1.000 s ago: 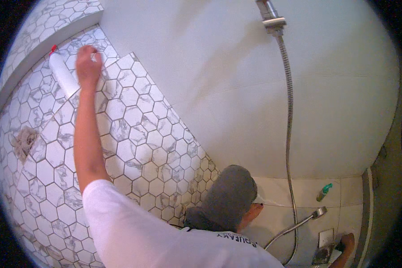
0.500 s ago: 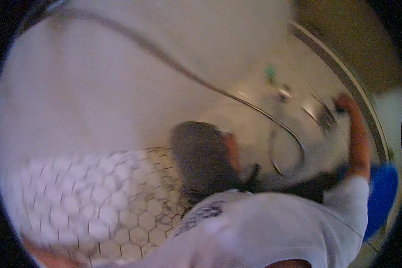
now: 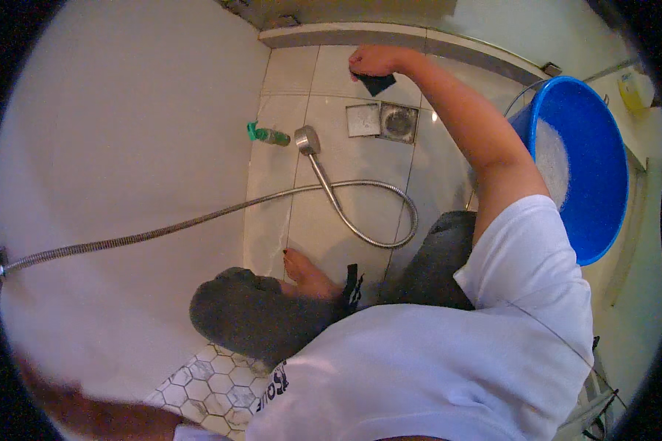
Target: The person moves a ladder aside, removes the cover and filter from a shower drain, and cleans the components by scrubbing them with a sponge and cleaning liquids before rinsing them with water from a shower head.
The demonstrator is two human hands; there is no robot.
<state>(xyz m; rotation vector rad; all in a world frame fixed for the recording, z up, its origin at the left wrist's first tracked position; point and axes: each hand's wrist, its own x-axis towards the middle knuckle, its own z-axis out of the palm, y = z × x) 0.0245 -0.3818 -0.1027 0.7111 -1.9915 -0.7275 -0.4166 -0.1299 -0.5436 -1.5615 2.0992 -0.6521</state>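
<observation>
My right hand is closed around a dark scouring pad, held out at the far side of the tiled floor. Just nearer than the pad is a square floor drain with grime in it, and a pale square drain cover lies against its left side. My left hand is at the lower left, close to the white wall; motion smears its fingers, so what it holds, if anything, cannot be made out.
A shower head lies on the floor, its metal hose looping from the left wall. Beside it lies a green bottle. A blue tub with foamy water stands right; a yellow container is behind it. A raised ledge borders the far side.
The view has swung round, so the floor, drain and blue tub now show more fully and sharply. My right arm is still stretched out, with the pad now plain in its hand.
</observation>
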